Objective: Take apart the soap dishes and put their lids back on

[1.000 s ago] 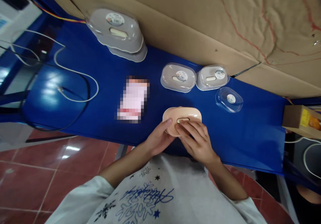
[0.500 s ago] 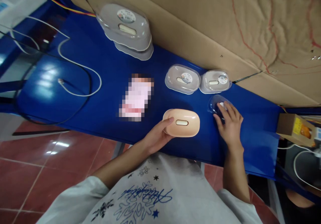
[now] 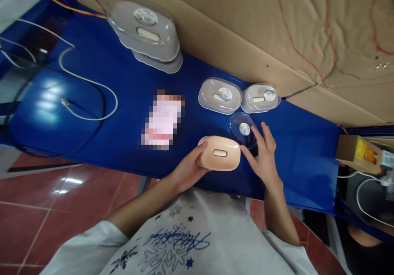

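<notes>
A peach oval box (image 3: 207, 162) with a cream-coloured bar in its top is held over the front of the blue table by my left hand (image 3: 191, 166). The thumb presses its upper left edge and the other fingers go underneath. My right hand (image 3: 261, 158) has its fingers spread, the thumb close to the box's right end. By its index fingertip lies a clear plastic lid (image 3: 236, 124) with a round white label; whether the finger touches the lid I cannot tell. Two similar boxes, a lidded grey box (image 3: 209, 89) and a smaller lidded box (image 3: 250, 92), stand behind the lid.
Stacked larger grey boxes (image 3: 129, 26) stand at the back left against a cardboard wall (image 3: 234, 33). A phone with a blurred screen (image 3: 163, 121) lies left of my hands. White cable (image 3: 115, 98) loops over the blue table (image 3: 304, 160). An open carton (image 3: 347, 150) is at far right.
The clear lid has shifted left, closer to the peach box. My right hand has come left too, and its fingers have spread off the lid. My left hand keeps its hold.
</notes>
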A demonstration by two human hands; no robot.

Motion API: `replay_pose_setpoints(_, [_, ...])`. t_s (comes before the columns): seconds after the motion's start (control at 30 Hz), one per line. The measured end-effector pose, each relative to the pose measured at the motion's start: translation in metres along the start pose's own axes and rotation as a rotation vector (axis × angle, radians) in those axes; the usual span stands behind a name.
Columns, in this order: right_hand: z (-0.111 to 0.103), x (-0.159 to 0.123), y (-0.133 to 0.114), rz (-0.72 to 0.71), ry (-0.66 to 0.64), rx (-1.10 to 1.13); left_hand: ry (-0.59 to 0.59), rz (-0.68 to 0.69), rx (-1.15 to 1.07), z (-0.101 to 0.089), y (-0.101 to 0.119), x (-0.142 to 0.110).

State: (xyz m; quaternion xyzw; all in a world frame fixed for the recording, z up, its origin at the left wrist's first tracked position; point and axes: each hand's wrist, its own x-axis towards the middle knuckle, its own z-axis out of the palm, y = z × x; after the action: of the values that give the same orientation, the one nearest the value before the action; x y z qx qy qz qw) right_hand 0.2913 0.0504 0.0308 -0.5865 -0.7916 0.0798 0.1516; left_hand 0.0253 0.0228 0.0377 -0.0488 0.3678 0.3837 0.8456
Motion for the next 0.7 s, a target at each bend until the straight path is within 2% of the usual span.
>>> replay_pose_setpoints(0.1, [0.008, 0.008, 0.005, -0.016, -0.072, -0.023, 0.013, 0.032, -0.012, -0.005, 0.003, -0.005])
replay_pose_setpoints(0.17, [0.008, 0.011, 0.004, 0.005, -0.046, 0.005, 0.003, 0.048, -0.026, -0.008, 0.005, -0.008])
replay_pose_setpoints(0.23, [0.001, 0.009, -0.002, 0.005, -0.025, 0.128, -0.003, 0.056, -0.041, -0.010, 0.005, -0.008])
replay_pose_setpoints(0.33, [-0.014, 0.002, -0.016, -0.135, -0.154, 0.368, -0.036, 0.038, -0.040, -0.010, 0.006, -0.006])
replay_pose_setpoints(0.43, [-0.023, -0.007, -0.030, -0.304, -0.252, 0.430, -0.175, -0.003, -0.012, -0.010, 0.005, -0.003])
replay_pose_setpoints(0.53, [-0.024, -0.010, -0.038, -0.363, -0.238, 0.399, -0.259, 0.010, 0.028, -0.010, 0.005, -0.004])
replay_pose_setpoints(0.7, [-0.018, -0.008, -0.040, -0.422, -0.172, 0.396, -0.224, 0.035, 0.122, -0.005, 0.007, -0.006])
